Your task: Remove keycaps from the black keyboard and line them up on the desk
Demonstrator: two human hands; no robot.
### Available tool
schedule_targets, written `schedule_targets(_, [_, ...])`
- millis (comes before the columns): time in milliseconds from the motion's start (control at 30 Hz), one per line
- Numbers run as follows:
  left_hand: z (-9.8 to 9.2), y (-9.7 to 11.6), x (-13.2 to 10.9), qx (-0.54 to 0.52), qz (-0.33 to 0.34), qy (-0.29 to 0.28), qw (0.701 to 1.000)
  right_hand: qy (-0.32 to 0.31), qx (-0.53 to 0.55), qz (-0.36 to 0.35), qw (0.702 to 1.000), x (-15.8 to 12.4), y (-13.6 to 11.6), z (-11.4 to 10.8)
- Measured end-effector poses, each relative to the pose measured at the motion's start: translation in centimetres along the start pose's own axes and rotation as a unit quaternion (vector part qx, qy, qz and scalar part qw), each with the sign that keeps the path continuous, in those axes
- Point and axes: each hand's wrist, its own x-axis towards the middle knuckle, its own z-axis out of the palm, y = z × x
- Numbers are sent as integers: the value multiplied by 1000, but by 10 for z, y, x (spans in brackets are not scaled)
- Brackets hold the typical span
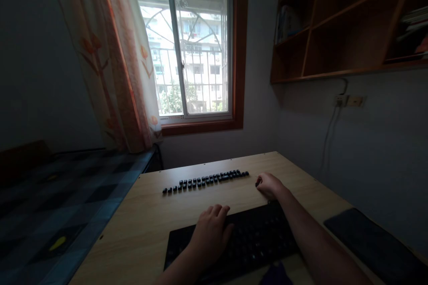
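A black keyboard (257,236) lies near the front of the wooden table. My left hand (212,229) rests over its left part, fingers stretched out and holding nothing. Beyond the keyboard, small black keycaps (207,181) are lined up in two rows, slanting across the tabletop. Just right of the rows' end, my right hand (269,185) is closed in a pinch low over the table. A small dark piece that looks like a keycap (257,182) shows between its fingertips. A thin, pale wire-like line sticks out beside those fingers, too faint to name.
The wooden table (133,227) has a dark mat (364,236) at its right edge. A dark purple thing (277,274) lies at the front. A bed with a checked cover (40,205) adjoins on the left. Shelves (347,40) and an outlet (354,100) are on the wall.
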Motion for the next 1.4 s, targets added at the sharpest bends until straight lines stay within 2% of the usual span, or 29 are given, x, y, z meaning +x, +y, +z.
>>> schedule_targets(233, [6,-5,1,-7,-13,-4,1000,20,-2,7,1000,9,6,1])
schedule_targets(567, [6,-4,-1,-14,-16,-22,1000,43,-57,4,997,6,-4,0])
schedule_targets(900, [9,-6,-1,-21,-13,-14,1000,37,-120,8,992,43,-15,-7])
schedule_targets(1100, [8,-6,-1,-28,-16,-20,999,45,-118,1,992,54,-16,-4])
schedule_targets(1400, [11,-8,0,-26,-14,-17,999,58,-80,-17,995,55,-17,0])
